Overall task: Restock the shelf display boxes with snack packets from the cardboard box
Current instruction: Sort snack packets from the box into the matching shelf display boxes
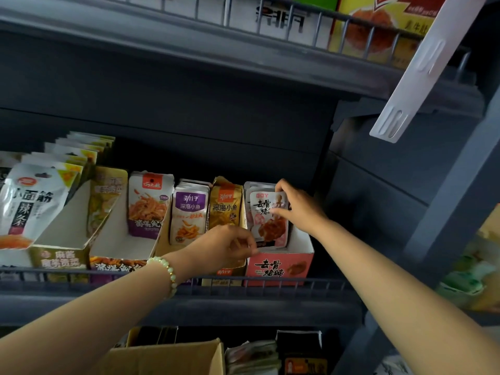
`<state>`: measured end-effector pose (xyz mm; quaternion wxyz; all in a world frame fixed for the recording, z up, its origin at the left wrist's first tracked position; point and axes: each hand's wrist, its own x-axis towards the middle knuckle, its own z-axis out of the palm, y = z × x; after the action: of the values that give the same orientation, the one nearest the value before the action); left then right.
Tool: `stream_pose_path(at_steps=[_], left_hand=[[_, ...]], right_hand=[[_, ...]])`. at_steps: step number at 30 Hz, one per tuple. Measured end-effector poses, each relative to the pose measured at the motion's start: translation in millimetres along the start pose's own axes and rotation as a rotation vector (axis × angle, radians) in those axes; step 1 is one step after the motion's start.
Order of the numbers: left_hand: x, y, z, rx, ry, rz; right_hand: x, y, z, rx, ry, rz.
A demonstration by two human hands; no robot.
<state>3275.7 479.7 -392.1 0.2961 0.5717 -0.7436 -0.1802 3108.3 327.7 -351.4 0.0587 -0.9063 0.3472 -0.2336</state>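
A pink display box (281, 266) stands at the right end of the middle shelf, holding a stack of pink-and-white snack packets (266, 215). My right hand (300, 207) grips the right edge of the front packets, thumb on their face. My left hand (230, 244), a pale bead bracelet on its wrist, pinches the lower left corner of the same stack. A brown cardboard box (173, 358) sits open below the shelf, bottom centre.
Left of the pink box stand gold (226, 209), purple-and-white (189, 215), orange-topped (148, 204) and white (32, 201) packet displays. A wire rail (81, 272) runs along the shelf front. An upper shelf and a white plastic strip (422, 66) hang overhead.
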Motion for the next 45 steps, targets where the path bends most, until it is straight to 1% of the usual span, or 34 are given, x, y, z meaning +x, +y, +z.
stream_pose_path(at_steps=[2, 7, 10, 12, 17, 20, 23, 25, 28, 31, 34, 37, 39, 41, 43, 45], left_hand=[[-1, 0, 0, -0.001, 0.0, -0.003], [-2, 2, 0, 0.008, 0.009, -0.002], [-3, 3, 0, -0.002, 0.014, 0.0], [-3, 4, 0, 0.003, 0.01, -0.016], [-11, 10, -11, 0.051, 0.006, -0.035], [-35, 11, -31, 0.074, 0.039, -0.044], [-78, 9, -52, 0.091, 0.092, -0.067], [-116, 7, -64, 0.134, 0.111, -0.106], [-181, -7, -81, 0.187, 0.083, -0.197], [-249, -29, -91, 0.209, 0.06, -0.301], [-309, -50, -87, 0.198, 0.039, -0.385], [-351, -64, -74, 0.178, 0.016, -0.451], [-366, -70, -61, 0.143, -0.049, -0.485], [-373, -82, -43, 0.135, -0.102, -0.528], [-374, -94, -25, 0.095, -0.155, -0.576], [-373, -101, -6, 0.034, -0.209, -0.599]], right_hand=[[1, -6, 3, 0.051, 0.007, 0.008], [2, -12, 15, 0.228, 0.078, 0.104], [3, -10, 22, 0.224, 0.093, 0.132], [2, -9, 22, 0.198, 0.096, 0.118], [-7, -10, 0, 0.145, 0.137, 0.119], [-23, -22, -15, 0.195, 0.13, 0.117], [-49, -48, -23, 0.252, 0.126, 0.04], [-69, -72, -23, 0.302, 0.068, 0.0], [-107, -115, -7, 0.373, -0.069, -0.042], [-147, -154, 24, 0.334, -0.24, -0.063], [-182, -185, 54, 0.298, -0.42, -0.068], [-202, -211, 82, 0.302, -0.532, -0.072], [-211, -226, 106, 0.309, -0.612, -0.061], [-217, -238, 132, 0.327, -0.691, -0.012], [-222, -247, 156, 0.386, -0.792, 0.11], [-227, -250, 177, 0.386, -0.89, 0.227]])
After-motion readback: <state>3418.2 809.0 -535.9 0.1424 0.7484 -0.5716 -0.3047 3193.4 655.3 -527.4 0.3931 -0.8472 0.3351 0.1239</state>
